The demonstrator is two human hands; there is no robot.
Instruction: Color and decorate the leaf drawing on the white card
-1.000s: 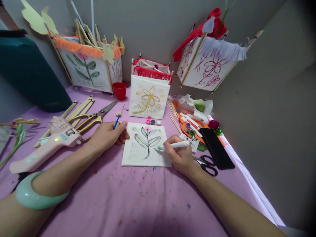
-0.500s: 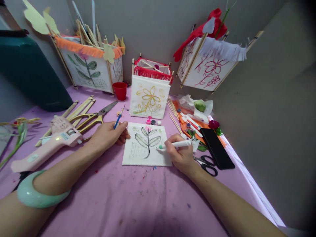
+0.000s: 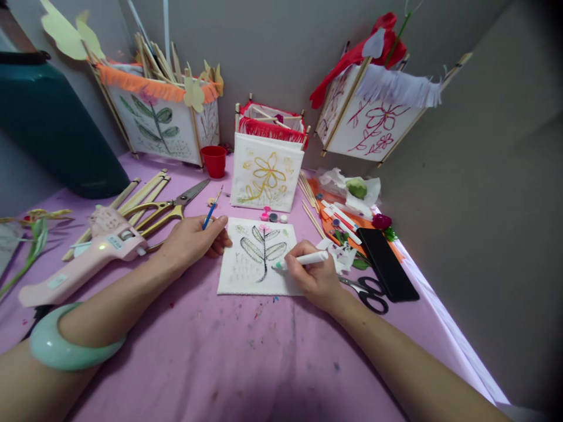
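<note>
A square white fabric panel bearing a black-outlined plant with a pink flower [image 3: 263, 258] is laid flat on a pink-purple tablecloth [image 3: 259, 363]. Its near edge is bordered by a stretch of paint-flecked cloth reaching between the two forearms. Just beyond its far edge, small round paint pots [image 3: 273, 217] are set, backed by upright white panels painted with a yellow flower [image 3: 267, 176]. At the right, the table's slanting edge is approached by a flat black rectangular object [image 3: 387, 264], beside which black-handled scissors [image 3: 372, 293] are placed. The left side is bounded by gold-handled scissors [image 3: 171, 209] and a pale pink glue gun [image 3: 83, 255].

By the right hand [image 3: 314, 275], closed in a writing grip, a white marker with a green tip [image 3: 312, 258] is held; its point is aimed just right of the drawn stem, though contact cannot be confirmed. By the left hand [image 3: 196, 237], loosely curled, a slim blue paintbrush [image 3: 210, 215] is gripped, while the panel's left edge is met by its fingertips.

A pale blue label is carried by the glue gun; its lettering is too small to be read.
</note>
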